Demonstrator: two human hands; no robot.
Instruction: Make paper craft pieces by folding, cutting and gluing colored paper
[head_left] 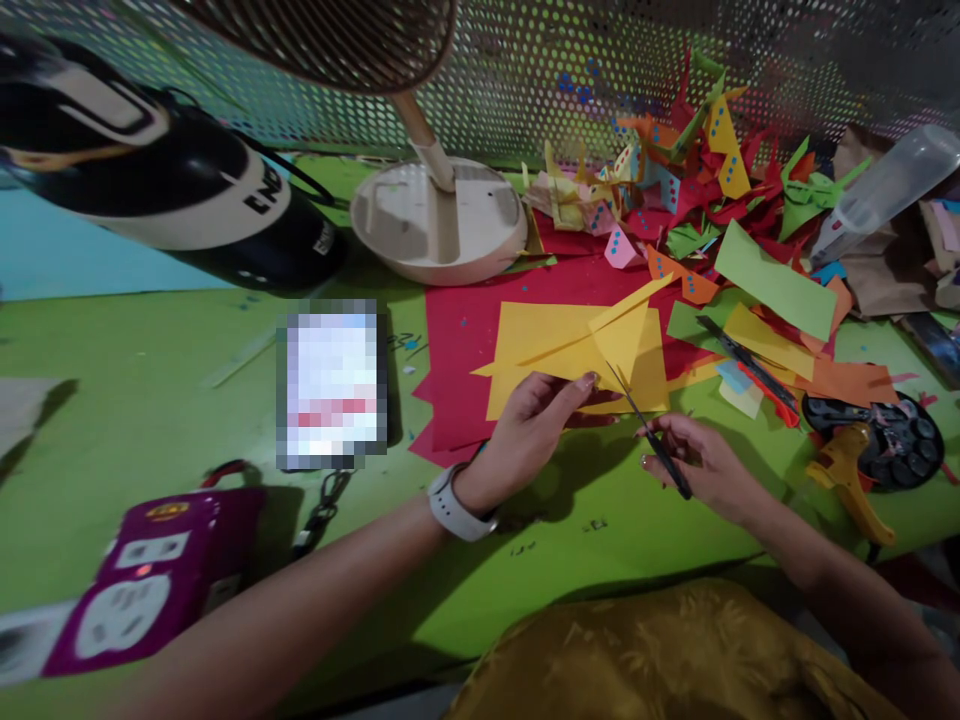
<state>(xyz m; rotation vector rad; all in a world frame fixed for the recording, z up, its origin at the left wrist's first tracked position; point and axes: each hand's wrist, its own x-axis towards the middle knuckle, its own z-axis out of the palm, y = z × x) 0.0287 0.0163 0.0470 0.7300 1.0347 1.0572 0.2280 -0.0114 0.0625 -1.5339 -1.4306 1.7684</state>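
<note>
My left hand (536,425), wearing a pale watch band, pinches a folded piece of yellow paper (619,340) with pointed ends. My right hand (697,465) grips black-handled scissors (652,440). Their thin blades point up and to the left, with the tips at the lower edge of the folded paper, close to my left fingertips. Whether the blades touch the paper I cannot tell. Beneath lies a flat yellow sheet (517,325) on top of red sheets (454,400) with a jagged left edge.
Colourful folded paper pieces (660,200) are heaped at the back right. A utility knife (750,370), paper scraps and a yellow glue gun (847,480) lie to the right. Leftward are a phone (334,385), a purple power strip (165,560), a large black bottle (187,190) and a fan base (442,220).
</note>
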